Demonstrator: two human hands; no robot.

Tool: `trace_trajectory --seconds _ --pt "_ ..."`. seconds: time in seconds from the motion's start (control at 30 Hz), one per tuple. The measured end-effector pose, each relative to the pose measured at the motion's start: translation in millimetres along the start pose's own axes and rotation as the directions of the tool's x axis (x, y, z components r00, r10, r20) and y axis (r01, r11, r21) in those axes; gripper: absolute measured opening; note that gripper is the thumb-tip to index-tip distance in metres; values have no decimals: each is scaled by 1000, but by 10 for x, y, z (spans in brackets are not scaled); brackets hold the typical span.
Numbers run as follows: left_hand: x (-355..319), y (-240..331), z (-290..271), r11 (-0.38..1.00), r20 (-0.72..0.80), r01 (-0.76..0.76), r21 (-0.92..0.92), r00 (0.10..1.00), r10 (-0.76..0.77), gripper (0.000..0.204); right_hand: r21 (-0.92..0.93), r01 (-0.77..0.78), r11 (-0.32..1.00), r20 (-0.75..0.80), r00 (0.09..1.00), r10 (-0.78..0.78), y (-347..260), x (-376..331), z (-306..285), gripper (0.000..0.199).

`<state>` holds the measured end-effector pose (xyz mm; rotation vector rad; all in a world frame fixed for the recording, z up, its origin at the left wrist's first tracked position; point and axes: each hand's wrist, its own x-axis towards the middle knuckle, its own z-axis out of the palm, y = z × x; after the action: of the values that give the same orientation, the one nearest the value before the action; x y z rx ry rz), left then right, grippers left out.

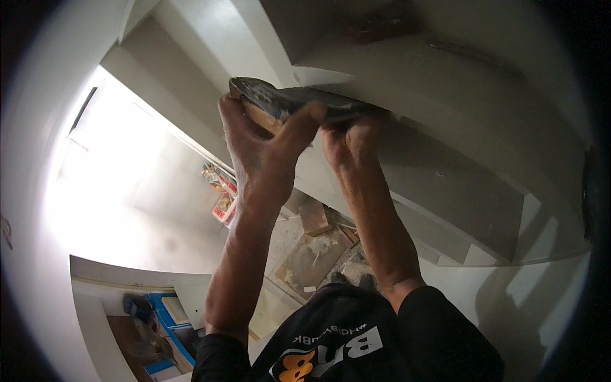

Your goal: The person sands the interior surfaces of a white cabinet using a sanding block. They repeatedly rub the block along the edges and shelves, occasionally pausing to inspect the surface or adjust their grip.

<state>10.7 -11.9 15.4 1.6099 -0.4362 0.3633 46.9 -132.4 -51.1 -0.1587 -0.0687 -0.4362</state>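
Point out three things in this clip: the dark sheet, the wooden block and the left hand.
Dark sheet point(294, 97): head view, the middle of its dark surface.
Wooden block point(262, 119): head view, its exposed tan side.
Left hand point(259, 151): head view, the middle of the hand.

A flat, dark grey sheet point(305, 97), abrasive-looking and scuffed with pale streaks, lies over a tan, wood-like block point(259, 118) that shows beneath its left part. Together they slant across the upper middle of the view, the left end higher; the right end's underside is hidden.
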Motion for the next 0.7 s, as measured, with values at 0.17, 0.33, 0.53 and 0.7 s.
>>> trace_trajectory --seconds 0.17,0.33,0.53,0.7 --pt "-185 163 -110 997 -15 -52 -52 999 52 80 228 -25 973 -15 999 29 9 -284 209 49" --pt "128 42 138 999 1 -38 5 999 38 77 -31 -28 999 -211 977 21 14 -98 132 52" --pt "-189 77 -29 981 -5 0 -193 1000 -1 77 119 -28 992 -70 997 37 -59 -212 121 53" --pt "75 -117 39 994 -6 -59 -94 998 59 71 130 -61 990 -187 979 85 21 40 136 50"
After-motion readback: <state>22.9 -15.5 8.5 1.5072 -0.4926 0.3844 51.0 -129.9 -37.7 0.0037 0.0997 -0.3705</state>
